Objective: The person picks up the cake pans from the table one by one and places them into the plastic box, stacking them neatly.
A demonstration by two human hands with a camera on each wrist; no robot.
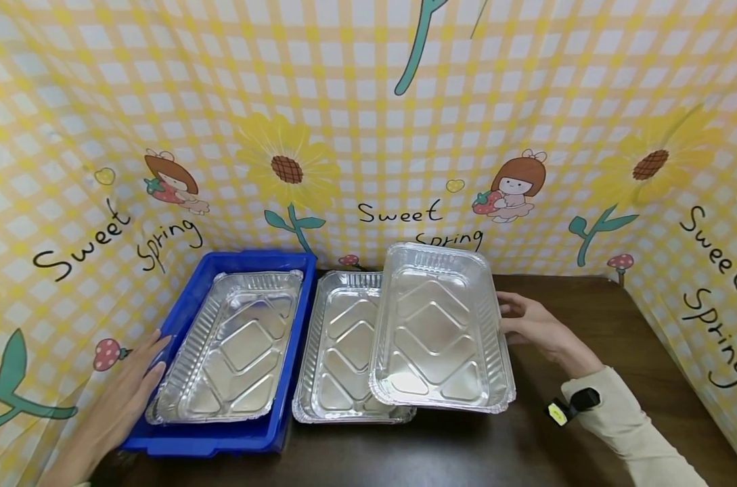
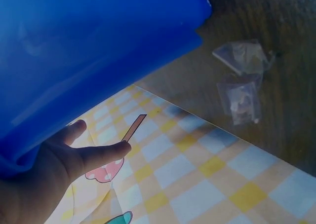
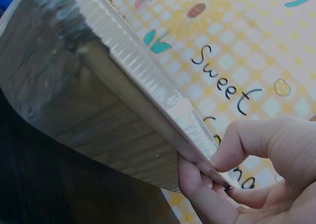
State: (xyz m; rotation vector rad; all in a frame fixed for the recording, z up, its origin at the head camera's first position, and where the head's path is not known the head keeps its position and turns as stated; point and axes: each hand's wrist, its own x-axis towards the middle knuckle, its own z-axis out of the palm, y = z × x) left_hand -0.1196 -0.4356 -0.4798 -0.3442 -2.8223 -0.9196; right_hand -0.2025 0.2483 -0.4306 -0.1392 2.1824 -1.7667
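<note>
A rectangular foil pan point(image 1: 434, 325) is held up, overlapping a second foil pan point(image 1: 346, 348) in the head view. My right hand point(image 1: 539, 328) pinches the raised pan's right rim between thumb and fingers; the right wrist view shows this rim point(image 3: 148, 86) and the pan's underside close up. On the left, a third foil pan point(image 1: 237, 345) lies inside a blue plastic tray point(image 1: 206, 443). My left hand point(image 1: 121, 389) is at that tray's left side, its visible fingers fairly straight; in the left wrist view they lie beside the blue wall point(image 2: 98, 51).
A dark wooden table point(image 1: 563, 419) lies under everything. Behind and on both sides hangs a yellow checked cloth point(image 1: 368, 135) with printed flowers. Small clear plastic packets point(image 2: 242, 98) lie on the table in the left wrist view.
</note>
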